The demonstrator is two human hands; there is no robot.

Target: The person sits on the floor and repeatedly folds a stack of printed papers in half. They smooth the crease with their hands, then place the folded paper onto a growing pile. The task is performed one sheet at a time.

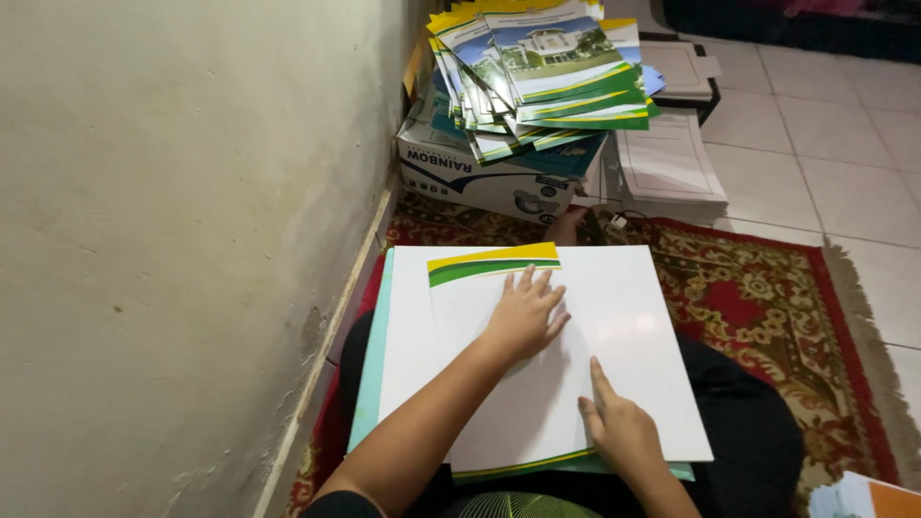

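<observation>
From the head view, the left hand [525,315] lies flat with fingers spread on a white paper sheet with a yellow-and-green top band [499,355], resting on a large white board [643,326] across the person's lap, while the right hand [619,429], open with its forefinger extended, presses the sheet's lower right edge, below a leaning stack of green-and-blue printed booklets [547,77] on a white cardboard box [480,177].

Your shot's dim and soft; daylight enters from the upper right, the white board [633,326] glows, the lower left sits in shadow.

Smooth, seemingly matt white board [633,326] under a paper folder [499,384]; woven patterned rug [767,307]; rough plaster wall [173,240].
</observation>
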